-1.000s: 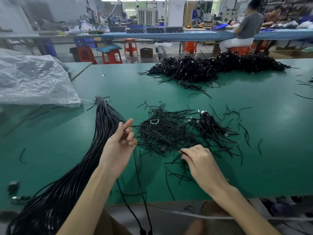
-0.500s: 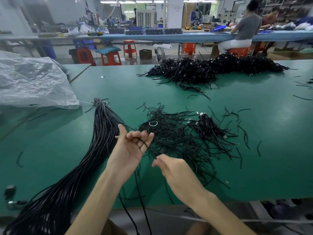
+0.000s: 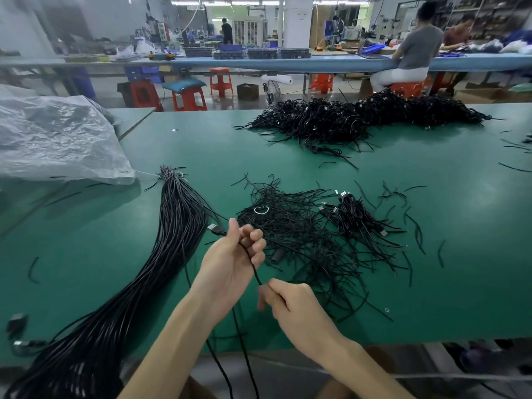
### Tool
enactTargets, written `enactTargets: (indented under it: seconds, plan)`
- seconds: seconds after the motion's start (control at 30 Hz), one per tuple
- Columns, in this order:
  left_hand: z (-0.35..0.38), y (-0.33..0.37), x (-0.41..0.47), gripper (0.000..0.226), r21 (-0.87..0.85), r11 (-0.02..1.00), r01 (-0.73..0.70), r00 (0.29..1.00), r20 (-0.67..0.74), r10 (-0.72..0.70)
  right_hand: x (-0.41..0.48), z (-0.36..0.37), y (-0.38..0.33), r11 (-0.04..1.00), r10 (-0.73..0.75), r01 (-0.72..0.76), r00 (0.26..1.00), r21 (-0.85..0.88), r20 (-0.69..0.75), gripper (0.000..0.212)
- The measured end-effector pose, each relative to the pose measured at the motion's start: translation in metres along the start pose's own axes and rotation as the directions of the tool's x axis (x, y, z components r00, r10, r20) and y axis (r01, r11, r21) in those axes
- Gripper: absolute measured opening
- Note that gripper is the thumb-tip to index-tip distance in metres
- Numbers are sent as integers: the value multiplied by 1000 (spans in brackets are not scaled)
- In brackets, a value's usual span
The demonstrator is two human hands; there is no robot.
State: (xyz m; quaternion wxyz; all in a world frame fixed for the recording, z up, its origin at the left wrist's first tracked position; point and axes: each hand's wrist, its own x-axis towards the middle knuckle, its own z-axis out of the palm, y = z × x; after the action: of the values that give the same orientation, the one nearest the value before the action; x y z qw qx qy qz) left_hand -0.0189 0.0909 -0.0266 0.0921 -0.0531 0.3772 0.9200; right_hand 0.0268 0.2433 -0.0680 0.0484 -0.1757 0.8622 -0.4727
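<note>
We lose the cable [image 3: 253,266] inside the right hand [image 3: 290,302], whose fingers [image 3: 261,300] are smeared by blur; the left hand [image 3: 230,263] covers the stretch just behind the plug; below the table [image 3: 431,283] edge the strands run off the bottom of the picture, as do both forearms; the long bundle [image 3: 175,226] is cut off at the lower left corner; beside it, dark plugs [image 3: 17,323] are too blurred to make out; a ring [image 3: 386,310] is too small to identify.

left hand [image 3: 230,263]: bare | right hand [image 3: 290,303]: bare | forearms [image 3: 175,338]: bare to the lower frame edge, slender
</note>
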Motion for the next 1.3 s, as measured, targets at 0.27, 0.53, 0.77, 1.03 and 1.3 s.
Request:
enactTargets:
  seconds: [0.27, 0.53, 0.77, 1.03, 1.3]
  plan:
    - [-14, -8, 0, 52, 78, 988, 134, 988, -85, -128, -3, 3, 1, 977, -15, 18, 1000, -211, 19, 34]
    - [-10, 15, -5, 40, 97, 994, 43, 998, 39, -47, -5, 0, 5, 998, -21, 24, 999, -57, 47, 41]
    - [-5, 35, -34, 49, 759, 615, -213, 687, 564, -458, 4, -27, 10, 993, -77, 85, 992, 78, -104, 75]
    - [-12, -12, -17, 35, 934, 20, -356, 932, 357, -64, 19, -48, -9, 991, -130, 131, 904, -27, -407, 60]
    - [-7, -37, -23, 44, 750, 487, -448, 893, 405, 197, 19, -42, -31, 929, -48, 202, 897, 311, -439, 62]
